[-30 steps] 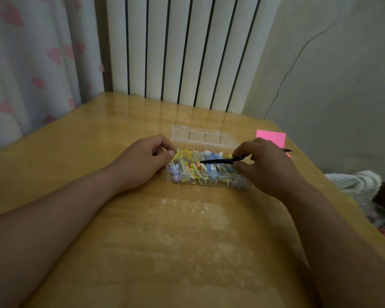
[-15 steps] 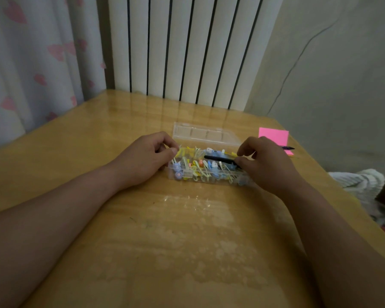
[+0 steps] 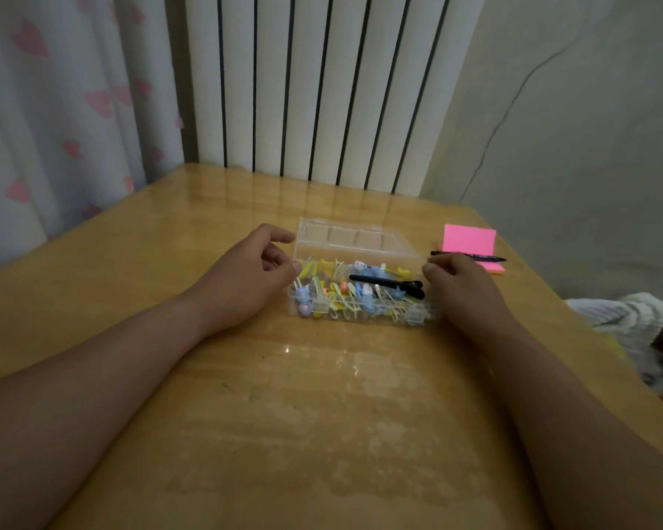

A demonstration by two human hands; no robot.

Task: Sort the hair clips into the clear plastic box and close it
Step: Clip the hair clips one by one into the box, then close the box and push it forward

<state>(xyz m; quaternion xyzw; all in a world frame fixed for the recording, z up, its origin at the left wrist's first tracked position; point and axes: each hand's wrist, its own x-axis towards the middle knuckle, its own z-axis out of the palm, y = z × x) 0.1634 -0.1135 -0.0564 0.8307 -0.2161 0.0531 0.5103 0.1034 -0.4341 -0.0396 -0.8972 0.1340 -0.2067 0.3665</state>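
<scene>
1. Sorting is judged done: one black hair clip (image 3: 383, 281) lies across small coloured clips (image 3: 333, 296), too jumbled to be counted, in the one clear plastic box (image 3: 360, 321).
2. Next, the raised lid (image 3: 356, 239) is to be swung down and pressed shut.
3. The left hand (image 3: 245, 277) is held loosely curled and empty at the box's left end. The right hand (image 3: 464, 288) is curled at the right end, and whether it grips anything cannot be told.

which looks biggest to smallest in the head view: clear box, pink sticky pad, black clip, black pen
1. clear box
2. pink sticky pad
3. black clip and black pen: similar length, the pen thinner and farther away, so unranked
</scene>
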